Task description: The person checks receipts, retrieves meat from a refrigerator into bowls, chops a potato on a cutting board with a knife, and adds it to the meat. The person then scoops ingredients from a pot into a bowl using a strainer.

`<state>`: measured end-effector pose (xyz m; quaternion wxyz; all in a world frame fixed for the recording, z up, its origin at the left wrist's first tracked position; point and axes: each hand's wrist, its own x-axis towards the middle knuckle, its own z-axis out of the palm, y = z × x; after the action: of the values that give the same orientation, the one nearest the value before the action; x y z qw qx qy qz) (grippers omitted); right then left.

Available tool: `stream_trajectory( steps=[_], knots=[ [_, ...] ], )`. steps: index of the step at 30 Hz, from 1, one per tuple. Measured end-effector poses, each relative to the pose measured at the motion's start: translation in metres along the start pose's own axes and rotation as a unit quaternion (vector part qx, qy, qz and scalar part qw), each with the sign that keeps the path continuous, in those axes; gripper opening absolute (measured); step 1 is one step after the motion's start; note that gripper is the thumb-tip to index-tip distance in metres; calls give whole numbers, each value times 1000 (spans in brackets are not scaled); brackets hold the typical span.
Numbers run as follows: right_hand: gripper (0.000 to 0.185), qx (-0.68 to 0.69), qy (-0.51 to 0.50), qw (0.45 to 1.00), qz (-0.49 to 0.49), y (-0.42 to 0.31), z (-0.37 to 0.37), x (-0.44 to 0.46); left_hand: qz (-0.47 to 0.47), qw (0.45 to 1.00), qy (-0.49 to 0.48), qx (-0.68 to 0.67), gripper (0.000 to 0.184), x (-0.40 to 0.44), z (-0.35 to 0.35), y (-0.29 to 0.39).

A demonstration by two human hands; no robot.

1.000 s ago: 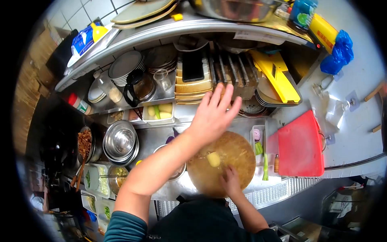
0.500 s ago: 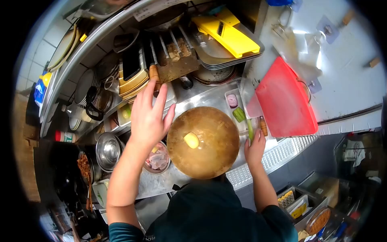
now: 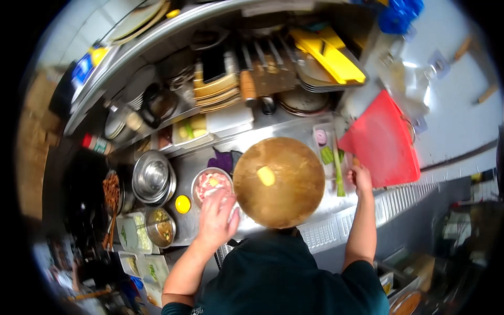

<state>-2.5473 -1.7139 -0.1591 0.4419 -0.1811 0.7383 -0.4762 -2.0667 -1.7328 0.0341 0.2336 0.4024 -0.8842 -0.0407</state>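
Observation:
A round wooden chopping block (image 3: 299,205) stands before me with a peeled pale-yellow chunk (image 3: 265,176), possibly ginger, on it. My left hand (image 3: 216,218) is over the near rim of a metal bowl (image 3: 197,178) of raw sliced meat (image 3: 212,180); its fingers are stretched out, slightly blurred, and appear to hold nothing. At the block's right, my right hand (image 3: 360,177) is closed around the wooden handle (image 3: 355,161) of a knife, whose blade is hard to make out against the red board. Beside that hand lies a long green stalk (image 3: 338,176).
A narrow tray (image 3: 316,127) holds onion and green vegetable pieces. The red cutting board (image 3: 383,142) stands behind my right hand. Stacked metal bowls (image 3: 152,176), a yellow lid (image 3: 182,204) and a bowl of food (image 3: 160,227) are left. A loaded shelf (image 3: 184,113) runs behind.
My left hand has come down from the rack's wooden-handled tool to the meat bowl. My right hand has left the green stalk and closed on the knife handle. The camera view has shifted.

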Motion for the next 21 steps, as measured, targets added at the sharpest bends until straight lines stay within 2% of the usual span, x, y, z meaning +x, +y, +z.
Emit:
stream_trajectory(
  steps=[2, 4, 6, 8, 10, 12, 13, 14, 16, 17, 18, 20, 21],
  knots=[
    [24, 87, 6, 996, -31, -8, 29, -35, -31, 999, 1, -44, 41, -22, 3, 4],
    [35, 82, 17, 992, -93, -9, 58, -77, -52, 995, 23, -87, 38, -35, 7, 9],
    [39, 49, -12, 979, -196, 8, 76, -111, -89, 984, 22, -150, 39, -46, 13, 15],
    [51, 46, -79, 977, -194, 12, 96, -159, -145, 960, -16, -238, 39, -59, 32, 16],
    [62, -90, -70, 962, -248, 43, 118, -191, -210, 920, -10, -330, 38, -67, 53, 20],
    [67, -296, -56, 837, -457, 48, 143, -234, -282, 865, -17, -415, 36, -72, 67, 25],
    [66, -265, -104, 847, -448, 48, 156, -254, -310, 851, -40, -423, 36, -74, 72, 25],
    [66, -232, -149, 856, -438, 45, 169, -272, -323, 801, -9, -504, 35, -77, 82, 26],
    [71, -260, -213, 838, -430, 37, 189, -298, -347, 677, 50, -647, 35, -83, 99, 29],
    [74, -244, -225, 821, -465, 40, 200, -299, -376, 680, 36, -629, 34, -87, 93, 29],
    [76, -228, -240, 801, -499, 45, 209, -299, -375, 673, 69, -633, 33, -89, 87, 31],
    [81, -248, -270, 785, -500, 50, 217, -300, -373, 661, 140, -636, 29, -85, 69, 36],
    [82, -238, -290, 768, -519, 48, 219, -298, -369, 678, 165, -614, 25, -80, 57, 40]
  ],
)
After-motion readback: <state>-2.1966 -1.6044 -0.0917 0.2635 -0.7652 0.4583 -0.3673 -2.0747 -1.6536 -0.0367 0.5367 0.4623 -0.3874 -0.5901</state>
